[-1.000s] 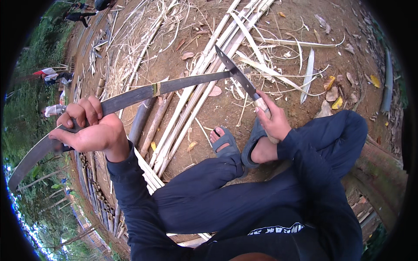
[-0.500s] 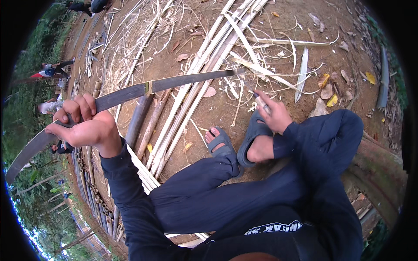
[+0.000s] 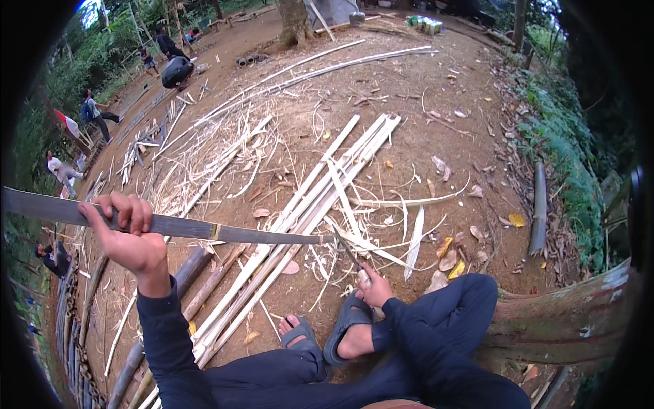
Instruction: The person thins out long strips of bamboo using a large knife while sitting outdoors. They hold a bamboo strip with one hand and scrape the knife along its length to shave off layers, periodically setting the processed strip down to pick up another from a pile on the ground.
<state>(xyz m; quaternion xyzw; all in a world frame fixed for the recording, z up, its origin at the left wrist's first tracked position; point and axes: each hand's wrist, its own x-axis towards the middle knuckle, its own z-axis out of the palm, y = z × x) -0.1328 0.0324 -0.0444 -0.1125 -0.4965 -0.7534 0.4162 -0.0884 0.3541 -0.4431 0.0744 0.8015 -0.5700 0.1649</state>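
My left hand (image 3: 126, 235) is raised at the left, its fingers wrapped round a long, dark-skinned bamboo strip (image 3: 184, 227). The strip runs almost level, with a pale node ring partway along, and its far end comes up to the blade of a knife (image 3: 346, 251). Low in front of my feet, my right hand (image 3: 375, 289) grips that knife by its handle, next to a grey sandal (image 3: 347, 324). The blade points up and away; whether its edge touches the strip I cannot tell. Beneath the strip lie several pale split bamboo strips (image 3: 320, 199).
Pale shavings (image 3: 235, 153) litter the brown ground. Dark bamboo poles (image 3: 193, 269) lie at the left, a greyish bamboo piece (image 3: 539, 218) at the right. A thick trunk (image 3: 558, 317) stretches beside my knee. Several people are at the far left, one bending person (image 3: 178, 70) among them.
The view has tilted up, showing more ground and trees ahead. The strip, slanting up to the right before, is now nearly level, its end at the knife. Both hands keep their hold.
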